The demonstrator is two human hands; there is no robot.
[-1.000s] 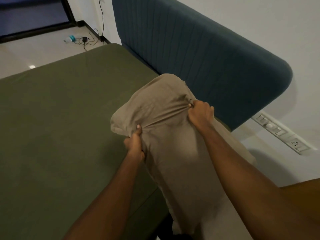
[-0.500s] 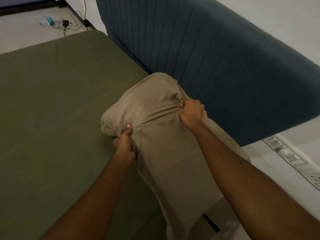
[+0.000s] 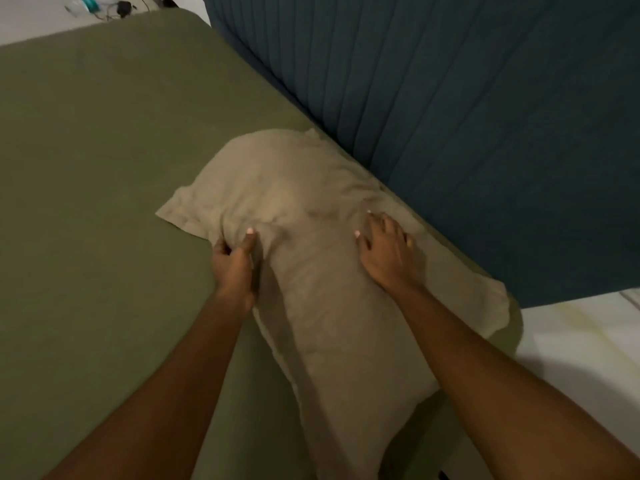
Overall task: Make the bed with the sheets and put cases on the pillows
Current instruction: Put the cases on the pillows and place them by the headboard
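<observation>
A pillow in a beige case (image 3: 311, 271) lies flat on the olive-green sheet (image 3: 104, 168) of the bed, along the blue headboard (image 3: 450, 116). My left hand (image 3: 233, 261) pinches a fold of the case at the pillow's left edge, thumb on top. Spread flat, my right hand (image 3: 384, 251) rests on the pillow's right side with its fingers apart. The near end of the pillow hangs past the bed's corner.
The headboard rises along the right side of the bed. White floor (image 3: 571, 358) shows at the lower right. On the floor beyond the far end of the bed lie a small bottle (image 3: 85, 1) and a black cable with a plug (image 3: 123, 6).
The pillow was held up on end by both hands; now it lies flat on the sheet. My right hand has let go of the bunched cloth and lies flat on it.
</observation>
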